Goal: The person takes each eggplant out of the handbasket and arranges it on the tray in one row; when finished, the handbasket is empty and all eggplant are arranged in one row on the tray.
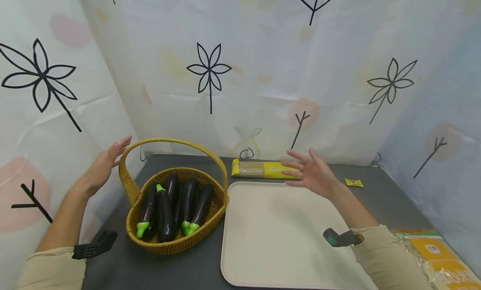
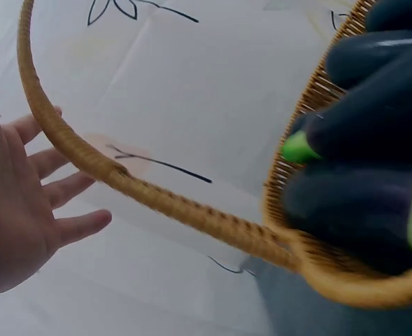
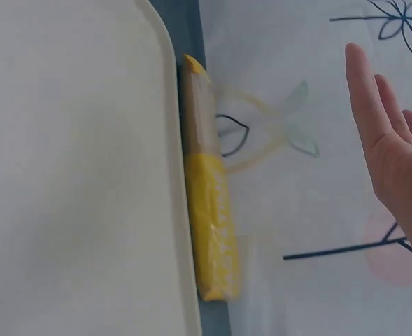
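A wicker basket [image 1: 165, 249] with a tall arched handle stands on the left of the dark table, holding several eggplants [image 1: 164, 213] with green caps. Beside its handle, my left hand [image 1: 103, 167] is raised with the fingers extended. The left wrist view shows that hand [image 2: 31, 189] close to the handle [image 2: 171, 203]; whether it touches cannot be told. Over the far edge of a cream tray [image 1: 278, 231], my right hand [image 1: 312, 173] hovers with its fingers spread, holding nothing. Behind the tray lies a yellow noodle packet [image 1: 249, 168], partly hidden by the right hand in the head view.
A small yellow packet [image 1: 354, 182] lies at the back right of the table [image 1: 391, 198]. An orange and clear bag [image 1: 439, 256] is at the front right, partly behind my right sleeve. Patterned white cloth [image 1: 263, 73] encloses the back and sides.
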A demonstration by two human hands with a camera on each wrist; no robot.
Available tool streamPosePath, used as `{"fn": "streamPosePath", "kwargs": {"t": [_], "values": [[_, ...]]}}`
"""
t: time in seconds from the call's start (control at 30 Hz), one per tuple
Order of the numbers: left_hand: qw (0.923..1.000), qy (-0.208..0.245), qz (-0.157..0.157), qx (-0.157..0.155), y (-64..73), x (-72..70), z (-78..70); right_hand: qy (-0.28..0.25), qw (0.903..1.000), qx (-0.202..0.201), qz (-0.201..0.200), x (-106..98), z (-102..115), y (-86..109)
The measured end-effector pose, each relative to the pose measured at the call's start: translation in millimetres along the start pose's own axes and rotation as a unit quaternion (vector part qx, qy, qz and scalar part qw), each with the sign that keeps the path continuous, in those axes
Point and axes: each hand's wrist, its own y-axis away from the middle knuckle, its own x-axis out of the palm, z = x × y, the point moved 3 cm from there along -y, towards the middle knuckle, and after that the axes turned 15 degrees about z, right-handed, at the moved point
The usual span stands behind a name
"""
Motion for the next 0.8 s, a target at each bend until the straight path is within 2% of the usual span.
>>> {"fn": "streamPosePath", "kwargs": {"t": [0.07, 0.2, 0.27, 0.33, 0.5, 0.63, 0.8], "values": [[0.9999, 0.010, -0.002, -0.009, 7.4, 8.9, 11.1, -0.011, 0.9998, 0.014, 0.004, 7.3, -16.7, -8.0], [0.9980, -0.005, -0.009, -0.062, 18.7, 28.8, 33.8, -0.027, 0.9985, 0.046, 0.010, 24.7, -45.9, -25.8], [0.9957, -0.010, -0.016, -0.091, 22.9, 38.2, 44.5, -0.035, 0.9975, 0.057, 0.023, 35.2, -57.9, -36.3], [0.9946, -0.007, -0.026, -0.100, 25.2, 45.8, 52.8, -0.042, 0.9961, 0.065, 0.042, 46.3, -67.5, -46.9], [0.9963, 0.008, -0.039, -0.075, 25.3, 59.4, 70.6, -0.061, 0.9928, 0.081, 0.063, 70.3, -86.0, -72.1], [0.9979, 0.001, -0.046, -0.045, 26.2, 70.1, 83.2, -0.082, 0.9927, 0.085, 0.026, 84.7, -97.7, -86.7], [0.9976, 0.001, -0.064, -0.026, 26.6, 79.0, 93.8, -0.091, 0.9936, 0.062, -0.025, 97.8, -104.7, -91.5]]}}
